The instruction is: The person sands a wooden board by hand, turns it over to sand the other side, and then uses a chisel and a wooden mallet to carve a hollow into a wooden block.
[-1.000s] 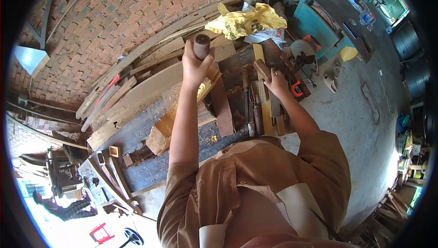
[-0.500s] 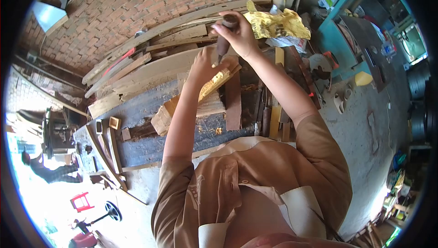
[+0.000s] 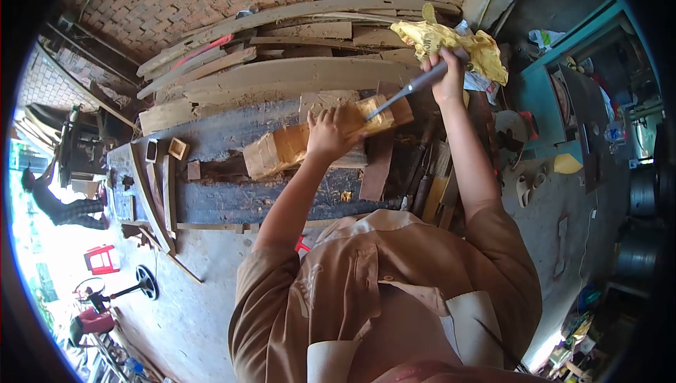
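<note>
My left hand (image 3: 329,134) lies on top of a carved wooden block (image 3: 279,149), fingers spread across its upper face. In my right hand (image 3: 446,82) is the dark handle of a chisel (image 3: 411,89), with the fingers wrapped round it. The chisel slants down to the left, its tip at the pale, freshly cut right part of the block, to the right of my left hand. Under the block is another piece of wood (image 3: 352,157), partly hidden. A flat brown board (image 3: 377,172) lies crosswise beneath the block's right end.
Long planks (image 3: 282,73) line the brick wall behind the dark bench (image 3: 218,203). Hand tools (image 3: 424,184) lie at the bench's right. A crumpled yellow bag (image 3: 486,59) is behind my right hand. Two small wooden boxes (image 3: 178,148) sit left. Another person (image 3: 60,203) bends far left.
The chisel has gone from nearly upright to a low slant, and my right hand has moved right with it. My left hand has come down flatter on the block, which now lies more level.
</note>
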{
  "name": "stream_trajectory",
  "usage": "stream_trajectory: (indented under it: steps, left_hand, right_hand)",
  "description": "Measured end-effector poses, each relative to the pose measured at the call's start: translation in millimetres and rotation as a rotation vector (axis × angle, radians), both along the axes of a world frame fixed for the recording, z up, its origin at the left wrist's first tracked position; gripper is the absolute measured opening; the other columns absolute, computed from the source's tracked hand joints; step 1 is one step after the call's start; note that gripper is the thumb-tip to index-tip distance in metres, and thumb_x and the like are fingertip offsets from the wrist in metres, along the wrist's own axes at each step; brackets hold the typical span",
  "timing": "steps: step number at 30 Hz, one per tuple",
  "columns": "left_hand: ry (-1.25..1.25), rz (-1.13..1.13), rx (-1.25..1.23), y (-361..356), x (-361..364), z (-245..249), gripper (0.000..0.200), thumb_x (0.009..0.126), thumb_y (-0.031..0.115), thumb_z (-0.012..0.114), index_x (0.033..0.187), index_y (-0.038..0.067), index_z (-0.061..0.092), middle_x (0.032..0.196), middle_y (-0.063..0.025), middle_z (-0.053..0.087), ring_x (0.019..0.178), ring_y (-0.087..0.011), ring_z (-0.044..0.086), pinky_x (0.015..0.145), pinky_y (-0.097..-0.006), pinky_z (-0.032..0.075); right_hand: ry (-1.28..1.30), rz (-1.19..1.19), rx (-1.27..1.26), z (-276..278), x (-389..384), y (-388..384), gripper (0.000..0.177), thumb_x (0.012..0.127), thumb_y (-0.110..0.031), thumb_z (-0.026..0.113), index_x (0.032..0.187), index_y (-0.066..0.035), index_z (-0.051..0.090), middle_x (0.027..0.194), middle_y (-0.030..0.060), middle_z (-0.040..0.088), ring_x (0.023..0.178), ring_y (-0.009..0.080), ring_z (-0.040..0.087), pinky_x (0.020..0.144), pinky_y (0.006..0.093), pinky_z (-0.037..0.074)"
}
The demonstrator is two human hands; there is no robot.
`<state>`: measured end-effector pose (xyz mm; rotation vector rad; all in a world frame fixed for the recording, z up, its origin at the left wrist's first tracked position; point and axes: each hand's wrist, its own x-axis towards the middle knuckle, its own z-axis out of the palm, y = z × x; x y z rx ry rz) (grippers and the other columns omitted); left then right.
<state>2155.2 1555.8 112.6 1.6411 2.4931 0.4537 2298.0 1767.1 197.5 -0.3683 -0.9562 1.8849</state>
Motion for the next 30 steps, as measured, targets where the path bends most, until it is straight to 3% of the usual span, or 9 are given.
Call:
stream_trajectory:
  steps: [2,4,8,10,15,30]
  left_hand:
    - [0.033,-0.053,-0.016,-2.1,-2.6,4.3,0.092,0.068,0.066,0.052,0.129,0.002,0.031,0.123,-0.0199,0.043,0.12,-0.0312,0.036,0.102,-0.0531,0.014]
    - [0.061,-0.107,-0.032,-1.4,-4.9,5.4,0.093,0.066,0.067,0.054,0.129,0.002,0.031,0.123,-0.0199,0.043,0.119,-0.0312,0.037,0.102,-0.0531,0.015]
    - [0.031,-0.072,0.04,0.4,-4.3,-0.2,0.094,0.064,0.067,0.055,0.129,0.003,0.032,0.12,-0.0192,0.045,0.117,-0.0322,0.038,0.102,-0.0515,0.016]
    - [0.022,-0.049,0.072,1.0,-4.7,2.7,0.093,0.064,0.067,0.055,0.128,0.003,0.032,0.12,-0.019,0.046,0.117,-0.0328,0.038,0.102,-0.0508,0.017]
    - [-0.068,-0.042,0.081,-1.3,-5.6,7.7,0.094,0.063,0.065,0.057,0.129,0.004,0.032,0.12,-0.0195,0.046,0.116,-0.0351,0.037,0.101,-0.0504,0.02]
    - [-0.112,-0.034,0.103,-2.0,-6.3,7.4,0.094,0.062,0.065,0.058,0.129,0.004,0.032,0.119,-0.0195,0.047,0.115,-0.0357,0.039,0.1,-0.0521,0.02]
  right_hand:
    - [0.001,0.012,-0.154,-38.2,12.1,13.2,0.019,0.079,-0.022,0.056,0.08,-0.008,0.043,0.064,0.0036,0.043,0.06,0.0172,0.045,0.058,0.0304,0.04]
    - [0.111,-0.005,-0.19,-34.1,20.3,10.2,0.017,0.081,-0.022,0.053,0.078,-0.009,0.043,0.064,0.0029,0.042,0.059,0.017,0.042,0.059,0.031,0.038]
    - [0.116,-0.11,-0.116,7.7,24.9,6.2,0.013,0.081,-0.019,0.051,0.077,-0.011,0.043,0.062,0.0027,0.039,0.058,0.0161,0.04,0.06,0.031,0.036]
    - [0.063,-0.145,0.054,26.8,25.8,-0.7,0.012,0.081,-0.016,0.052,0.077,-0.011,0.042,0.063,0.0027,0.039,0.058,0.0155,0.04,0.059,0.0313,0.036]
    - [0.111,-0.169,0.273,42.0,11.8,-28.8,0.008,0.079,-0.004,0.053,0.08,-0.006,0.046,0.065,0.0034,0.043,0.058,0.0137,0.045,0.051,0.0313,0.042]
    - [-0.026,-0.18,0.387,51.4,-14.3,-48.2,0.011,0.079,-0.004,0.058,0.077,-0.004,0.046,0.062,0.0054,0.048,0.052,0.0145,0.047,0.049,0.0296,0.041]
